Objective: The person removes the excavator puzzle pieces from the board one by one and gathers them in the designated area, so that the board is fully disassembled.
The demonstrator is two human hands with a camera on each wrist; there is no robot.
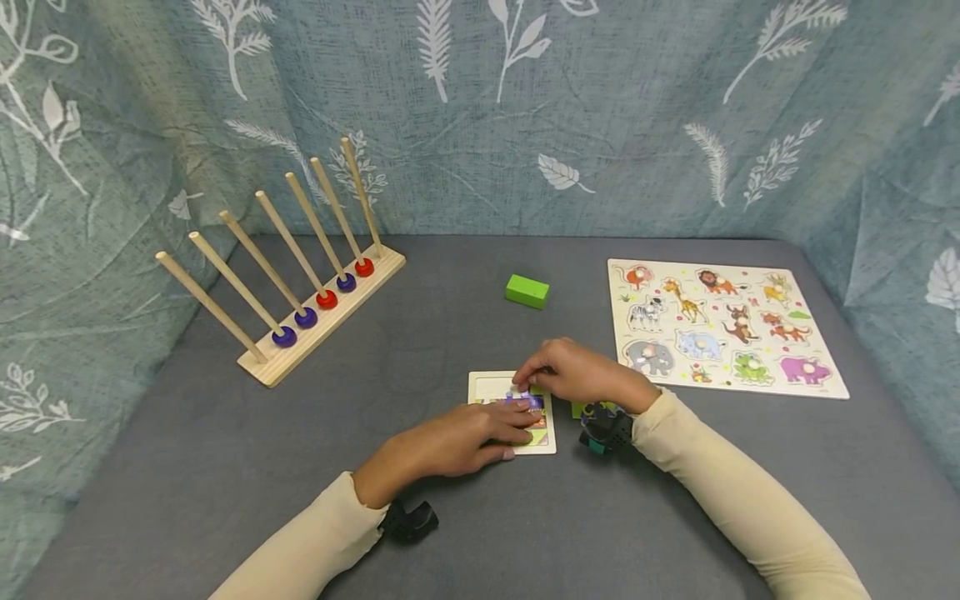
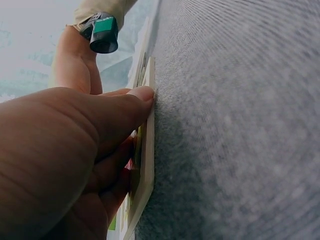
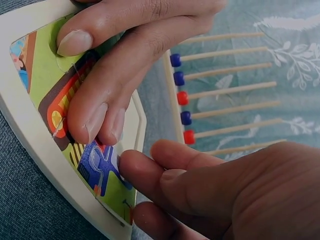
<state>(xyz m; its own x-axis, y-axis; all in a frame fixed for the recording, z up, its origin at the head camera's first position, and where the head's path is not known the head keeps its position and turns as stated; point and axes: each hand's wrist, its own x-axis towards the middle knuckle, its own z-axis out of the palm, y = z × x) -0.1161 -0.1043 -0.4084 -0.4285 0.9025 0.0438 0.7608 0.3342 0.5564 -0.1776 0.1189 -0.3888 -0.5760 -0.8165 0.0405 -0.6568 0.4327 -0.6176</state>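
Observation:
A small pale wooden puzzle tray [image 1: 551, 442] lies on the table, with colourful picture pieces in its recess. My left hand [image 1: 468, 433] rests on it, fingers spread straight over the pieces and the thumb [image 2: 142, 95] along the near edge. Bent fingers of my right hand [image 1: 581, 372] reach to the tray's far right part. In the right wrist view, those fingertips [image 3: 131, 162] touch the edge of a purple and green puzzle piece [image 3: 100, 165]. Part of the picture is hidden under the left fingers.
Beneath the right wrist lies a green printed piece [image 1: 577, 410], partly covered. A green block [image 1: 527, 292] lies farther back. At the back left stands a peg rack [image 1: 273, 371] with red and blue beads. An animal knob puzzle board [image 1: 731, 329] lies at the right.

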